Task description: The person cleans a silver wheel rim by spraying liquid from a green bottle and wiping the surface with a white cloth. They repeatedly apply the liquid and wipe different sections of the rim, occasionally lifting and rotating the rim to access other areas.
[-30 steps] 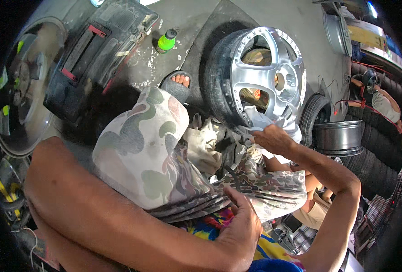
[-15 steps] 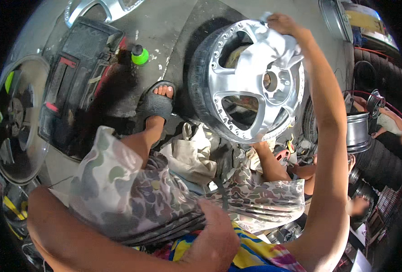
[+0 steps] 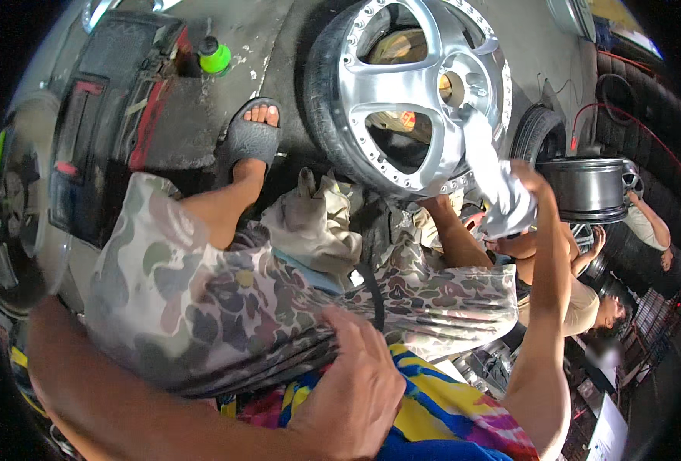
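My right hand (image 3: 530,182) is closed on a white cloth (image 3: 493,173), which hangs beside the lower right part of a silver wheel (image 3: 394,82). The cloth's upper end overlaps the wheel near its hub. This large spoked wheel has a bolt-studded rim, and a dark tyre (image 3: 321,107) shows around its left side. My left hand (image 3: 356,376) lies on my lap against the camouflage shorts (image 3: 225,315), holding nothing, its fingers loosely stretched out.
A black and red case (image 3: 98,131) and a green bottle (image 3: 215,59) stand to the left. A beige cloth bag (image 3: 313,223) lies between my legs. At the right are a tyre (image 3: 540,138), a dark wheel barrel (image 3: 590,188) and two other people (image 3: 583,307).
My right hand has come down and toward me from the wheel's top, pulling the white cloth off most of its face. The view has shifted, so the wheel sits higher. My left hand stays on my lap.
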`<action>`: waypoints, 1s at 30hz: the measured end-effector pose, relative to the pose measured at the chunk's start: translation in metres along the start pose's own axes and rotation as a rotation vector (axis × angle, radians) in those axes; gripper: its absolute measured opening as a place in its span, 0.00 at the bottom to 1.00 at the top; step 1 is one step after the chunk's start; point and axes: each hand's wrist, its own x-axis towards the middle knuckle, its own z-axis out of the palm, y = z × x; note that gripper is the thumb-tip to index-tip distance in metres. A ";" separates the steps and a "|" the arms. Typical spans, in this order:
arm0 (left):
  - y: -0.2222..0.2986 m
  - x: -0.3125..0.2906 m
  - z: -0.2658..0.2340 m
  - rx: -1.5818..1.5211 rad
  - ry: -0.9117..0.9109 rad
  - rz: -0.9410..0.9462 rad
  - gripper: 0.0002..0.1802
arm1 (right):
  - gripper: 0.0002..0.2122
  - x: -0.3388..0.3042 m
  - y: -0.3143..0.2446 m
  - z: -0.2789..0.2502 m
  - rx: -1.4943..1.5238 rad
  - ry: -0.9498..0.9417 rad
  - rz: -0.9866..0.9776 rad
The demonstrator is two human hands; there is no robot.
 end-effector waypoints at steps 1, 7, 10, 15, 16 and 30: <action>0.000 -0.002 -0.001 -0.016 0.016 0.004 0.28 | 0.15 -0.012 -0.032 0.037 -0.014 0.022 0.018; 0.008 -0.026 0.014 -0.117 0.406 0.092 0.25 | 0.11 -0.030 -0.208 0.169 -0.545 0.153 -0.177; 0.010 -0.003 -0.002 -0.049 0.077 0.029 0.25 | 0.12 -0.024 -0.230 0.209 -0.823 0.309 -0.278; 0.025 0.008 0.006 0.037 0.085 -0.198 0.21 | 0.11 0.031 -0.295 0.199 -0.960 0.557 -0.741; 0.028 0.016 0.013 0.018 0.125 -0.253 0.20 | 0.09 0.042 -0.315 0.191 -1.030 0.463 -0.646; -0.067 0.014 0.022 -0.171 0.446 -0.261 0.16 | 0.08 -0.010 -0.222 0.217 -0.901 0.445 -0.353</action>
